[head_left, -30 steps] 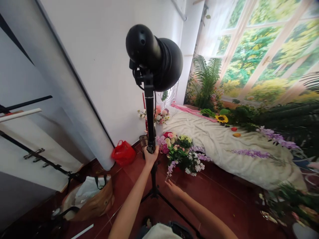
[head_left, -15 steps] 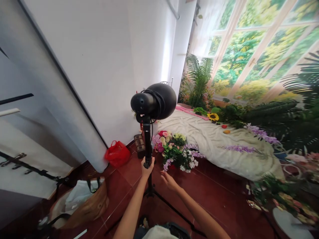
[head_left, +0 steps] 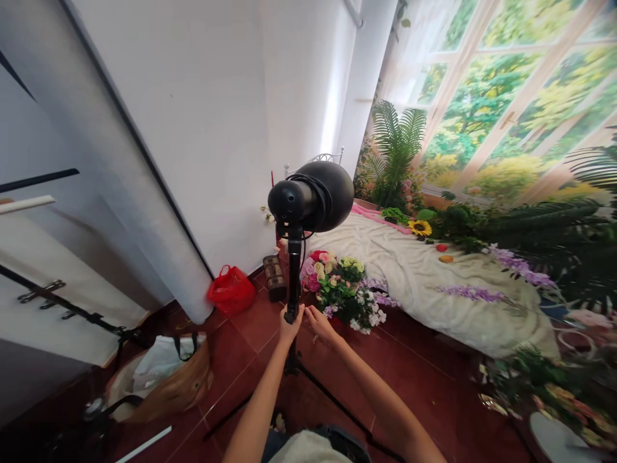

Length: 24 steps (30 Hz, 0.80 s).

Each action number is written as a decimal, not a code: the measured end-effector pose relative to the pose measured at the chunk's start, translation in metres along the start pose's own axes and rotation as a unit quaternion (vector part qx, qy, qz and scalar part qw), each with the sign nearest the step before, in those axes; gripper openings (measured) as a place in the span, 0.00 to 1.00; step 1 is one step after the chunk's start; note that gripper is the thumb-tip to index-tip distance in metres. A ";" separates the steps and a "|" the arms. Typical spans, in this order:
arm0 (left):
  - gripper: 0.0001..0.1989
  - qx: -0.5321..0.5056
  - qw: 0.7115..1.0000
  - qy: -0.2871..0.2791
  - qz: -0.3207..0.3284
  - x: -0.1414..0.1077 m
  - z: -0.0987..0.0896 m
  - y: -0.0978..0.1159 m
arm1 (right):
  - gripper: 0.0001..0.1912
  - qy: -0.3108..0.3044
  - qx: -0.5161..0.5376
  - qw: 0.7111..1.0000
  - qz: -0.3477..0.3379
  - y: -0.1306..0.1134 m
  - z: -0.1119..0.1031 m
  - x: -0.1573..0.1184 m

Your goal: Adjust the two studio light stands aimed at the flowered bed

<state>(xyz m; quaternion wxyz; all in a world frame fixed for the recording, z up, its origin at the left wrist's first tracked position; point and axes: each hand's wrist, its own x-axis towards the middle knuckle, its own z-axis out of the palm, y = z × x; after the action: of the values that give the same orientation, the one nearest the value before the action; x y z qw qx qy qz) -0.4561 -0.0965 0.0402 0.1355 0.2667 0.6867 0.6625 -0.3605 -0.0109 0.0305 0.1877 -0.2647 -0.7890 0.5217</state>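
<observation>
In front of me a black studio light (head_left: 321, 196), its cable coiled round it, tops a black light stand (head_left: 294, 270). My left hand (head_left: 288, 329) is closed round the stand's pole, just below a dark clamp or knob. Close on the pole's right side, my right hand (head_left: 319, 325) has its fingers drawn together at the left hand's fingertips. Whatever is between them is too small to make out. The stand's legs spread over the floor below my arms.
Artificial flowers (head_left: 342, 289) stand on the tiled floor beyond the stand, by a cream blanket (head_left: 414, 276). A red plastic bag (head_left: 232, 290), a small chest (head_left: 274, 278) and a woven bag (head_left: 187, 386) lie to the left. More flowers (head_left: 554, 386) are at right.
My right hand has moved up and left to the pole, its fingers now beside my left hand. The left hand keeps its hold. The view has shifted slightly left.
</observation>
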 end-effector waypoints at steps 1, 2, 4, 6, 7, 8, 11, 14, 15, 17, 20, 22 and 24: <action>0.14 -0.002 1.000 -0.004 0.001 0.000 -0.001 0.001 | 0.23 0.006 -0.005 1.000 0.019 0.000 0.001 0.003; 0.14 -0.004 1.000 -0.012 0.003 -0.001 -0.002 0.002 | 0.24 0.008 -0.008 0.999 0.043 -0.001 0.002 0.006; 0.14 -0.008 1.000 -0.024 0.010 -0.001 -0.003 0.003 | 0.26 0.000 -0.015 0.995 0.103 -0.004 0.002 0.014; 0.14 -0.013 0.999 -0.026 0.013 0.000 -0.004 0.002 | 0.28 -0.008 -0.027 0.987 0.156 -0.008 0.001 0.022; 0.14 -0.015 0.999 -0.025 0.013 0.000 -0.004 0.002 | 0.28 -0.007 -0.034 0.985 0.171 -0.010 0.001 0.026; 0.13 -0.017 0.999 -0.024 0.013 0.001 -0.004 0.001 | 0.28 -0.001 -0.042 0.983 0.179 -0.012 -0.001 0.029; 0.13 -0.016 1.000 -0.014 0.012 0.001 -0.002 0.000 | 0.26 0.068 -0.050 0.988 0.128 -0.015 -0.003 0.028; 0.14 -0.022 1.000 -0.004 0.007 0.000 -0.002 0.002 | 0.25 0.115 -0.003 0.993 0.005 -0.010 -0.001 0.016; 0.14 -0.027 1.000 -0.007 0.006 -0.001 -0.002 0.003 | 0.24 0.100 0.012 0.994 -0.032 -0.008 0.001 0.011; 0.14 -0.034 0.999 -0.012 0.005 -0.002 -0.002 0.006 | 0.24 0.056 0.017 0.996 -0.074 -0.002 0.006 0.005; 0.14 -0.029 1.000 -0.006 0.007 -0.002 -0.003 0.007 | 0.26 0.044 -0.021 0.995 -0.086 0.005 0.013 0.004; 0.13 -0.020 1.000 0.000 0.007 -0.002 -0.004 0.008 | 0.27 0.047 -0.056 0.994 -0.079 0.006 0.015 0.008; 0.14 -0.017 1.000 0.004 0.008 -0.003 -0.005 0.010 | 0.28 0.043 -0.083 0.993 -0.068 0.003 0.013 0.014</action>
<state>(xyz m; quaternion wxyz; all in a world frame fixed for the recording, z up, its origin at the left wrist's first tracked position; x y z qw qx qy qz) -0.4549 -0.1024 0.0496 0.1316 0.2668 0.6742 0.6760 -0.3785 -0.0104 0.0235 0.2337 -0.2474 -0.8370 0.4286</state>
